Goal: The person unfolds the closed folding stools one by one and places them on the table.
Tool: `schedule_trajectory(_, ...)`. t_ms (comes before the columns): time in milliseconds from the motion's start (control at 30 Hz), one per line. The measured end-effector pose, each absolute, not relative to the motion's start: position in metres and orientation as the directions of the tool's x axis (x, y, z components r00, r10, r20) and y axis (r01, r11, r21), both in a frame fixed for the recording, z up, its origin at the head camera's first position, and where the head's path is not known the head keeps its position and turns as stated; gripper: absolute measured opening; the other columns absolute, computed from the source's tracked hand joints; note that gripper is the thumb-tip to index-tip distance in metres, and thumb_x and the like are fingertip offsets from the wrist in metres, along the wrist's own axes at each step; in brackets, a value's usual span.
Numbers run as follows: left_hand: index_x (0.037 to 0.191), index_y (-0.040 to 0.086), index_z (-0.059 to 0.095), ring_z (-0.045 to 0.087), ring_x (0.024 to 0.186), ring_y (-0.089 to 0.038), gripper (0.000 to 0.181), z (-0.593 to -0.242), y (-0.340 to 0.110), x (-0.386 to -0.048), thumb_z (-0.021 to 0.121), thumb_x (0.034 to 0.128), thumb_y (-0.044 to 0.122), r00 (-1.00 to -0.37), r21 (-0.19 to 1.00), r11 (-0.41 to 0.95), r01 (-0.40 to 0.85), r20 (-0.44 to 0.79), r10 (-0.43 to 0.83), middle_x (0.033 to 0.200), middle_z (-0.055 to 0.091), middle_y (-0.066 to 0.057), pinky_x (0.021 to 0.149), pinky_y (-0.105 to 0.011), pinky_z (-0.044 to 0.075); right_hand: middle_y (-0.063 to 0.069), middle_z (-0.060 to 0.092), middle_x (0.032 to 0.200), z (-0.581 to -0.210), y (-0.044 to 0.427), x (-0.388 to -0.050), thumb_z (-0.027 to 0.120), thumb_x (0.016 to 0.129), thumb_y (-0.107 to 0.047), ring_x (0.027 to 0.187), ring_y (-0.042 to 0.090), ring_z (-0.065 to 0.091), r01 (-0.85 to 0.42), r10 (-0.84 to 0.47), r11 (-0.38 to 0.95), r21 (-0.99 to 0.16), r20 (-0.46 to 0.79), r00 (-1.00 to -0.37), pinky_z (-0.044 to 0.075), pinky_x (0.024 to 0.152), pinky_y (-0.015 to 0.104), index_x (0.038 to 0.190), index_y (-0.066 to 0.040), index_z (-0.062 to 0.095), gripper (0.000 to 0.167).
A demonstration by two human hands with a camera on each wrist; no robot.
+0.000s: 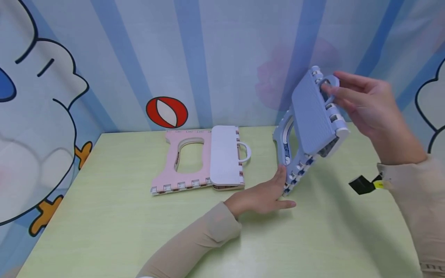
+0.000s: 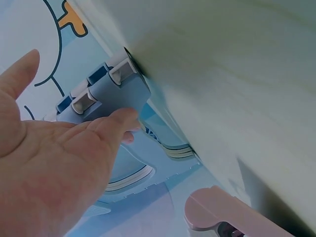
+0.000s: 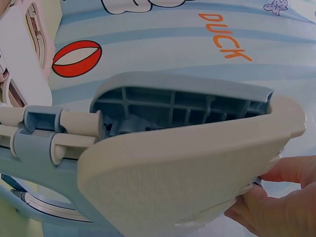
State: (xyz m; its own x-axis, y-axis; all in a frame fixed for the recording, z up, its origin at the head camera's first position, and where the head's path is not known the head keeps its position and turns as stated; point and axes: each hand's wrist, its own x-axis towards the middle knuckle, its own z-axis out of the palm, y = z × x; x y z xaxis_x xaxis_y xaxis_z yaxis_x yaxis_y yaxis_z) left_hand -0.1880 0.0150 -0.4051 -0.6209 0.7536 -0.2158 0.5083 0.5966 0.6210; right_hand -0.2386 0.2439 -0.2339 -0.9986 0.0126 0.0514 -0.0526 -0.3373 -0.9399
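A blue folding stool (image 1: 313,116) stands tilted on the table's right part, partly unfolded, its underside ribs showing in the right wrist view. My right hand (image 1: 373,108) pinches the loop handle (image 1: 331,83) at its upper right edge. With fingers straight, my left hand (image 1: 265,195) touches the lower front edge of the stool; in the left wrist view the same hand (image 2: 64,163) lies against the blue hinged edge (image 2: 108,94). A pink and white folding stool (image 1: 227,154) lies flat to the left, its loop handle facing right.
A patterned blue cloth (image 1: 233,58) hangs behind the pale green table (image 1: 104,216). A black object with a yellow strip (image 1: 362,185) shows beside my right sleeve. The table's left edge runs down to the lower left.
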Motion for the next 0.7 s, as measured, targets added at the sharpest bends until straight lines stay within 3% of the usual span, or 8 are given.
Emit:
schedule_trajectory(200, 0.153, 0.007, -0.022, -0.009, 0.147, -0.012, 0.096, -0.405, 0.012, -0.188, 0.049, 0.1032, 0.046, -0.615, 0.649, 0.587, 0.484, -0.224, 0.756, 0.159, -0.029, -0.006, 0.117, -0.021, 0.007, 0.01, 0.061, 0.13, -0.233, 0.236, -0.239, 0.078, 0.083, 0.003, 0.11, 0.018, 0.066, -0.056, 0.009, -0.338, -0.939, 0.056, -0.998, 0.056, 0.083, 0.025, 0.134, -0.006, 0.062, 0.054)
schedule_trajectory(500, 0.154, 0.009, -0.022, -0.006, 0.148, -0.01, 0.094, -0.402, 0.007, -0.19, 0.048, 0.1039, 0.045, -0.607, 0.701, 0.565, 0.436, -0.235, 0.759, 0.161, -0.026, -0.004, 0.118, -0.022, 0.007, 0.012, 0.049, 0.147, -0.23, 0.224, -0.239, 0.079, 0.083, -0.003, 0.129, 0.023, 0.053, -0.049, -0.044, -0.288, -0.956, 0.064, -0.997, 0.054, 0.086, 0.023, 0.144, -0.009, 0.053, 0.067)
schedule_trajectory(700, 0.154, 0.009, -0.022, -0.003, 0.148, -0.012, 0.094, -0.402, 0.007, -0.191, 0.048, 0.1039, 0.046, -0.606, 0.712, 0.563, 0.42, -0.242, 0.758, 0.161, -0.024, -0.005, 0.118, -0.023, 0.008, 0.014, 0.044, 0.151, -0.229, 0.221, -0.239, 0.078, 0.084, -0.003, 0.126, 0.021, 0.056, -0.055, -0.083, -0.262, -0.964, 0.079, -0.993, 0.053, 0.086, 0.023, 0.148, -0.008, 0.048, 0.07)
